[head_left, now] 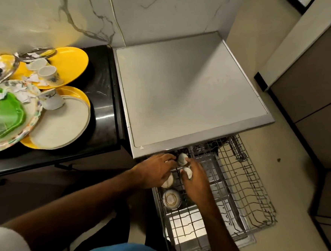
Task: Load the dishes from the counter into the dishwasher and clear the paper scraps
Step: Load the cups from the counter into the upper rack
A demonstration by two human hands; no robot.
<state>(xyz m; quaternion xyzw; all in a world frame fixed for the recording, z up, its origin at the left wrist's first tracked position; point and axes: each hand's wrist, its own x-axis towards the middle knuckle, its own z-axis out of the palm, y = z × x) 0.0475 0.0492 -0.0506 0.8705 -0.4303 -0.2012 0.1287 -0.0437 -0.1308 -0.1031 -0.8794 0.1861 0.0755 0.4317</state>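
Head view of a dishwasher (192,92) with its wire rack (240,191) pulled out over the floor, beside a black worktop (104,93) on the left. Both hands work at the far left corner of the rack. The left hand (154,170) lies palm down over a small white cup (168,181), fingers curled around it in what appears to be a closed grip, though the hand hides most of the contact. The right hand (195,179) holds a second white cup (187,172) pinched between thumb and fingers. A third cup (182,159) sits in the rack just beyond both hands, touching or nearly touching the fingertips. Nearer the viewer, a gold-rimmed cup (171,199) rests in the rack's left row, mouth tilted up. On the worktop, well apart from the rack, the unloaded dishes lie crowded together: two yellow plates (71,64), a cream plate (62,126), a patterned plate (33,116) carrying a green container (2,118), three white cups (47,72), glass lids (38,51), and torn paper scraps (23,93) scattered over the plates.
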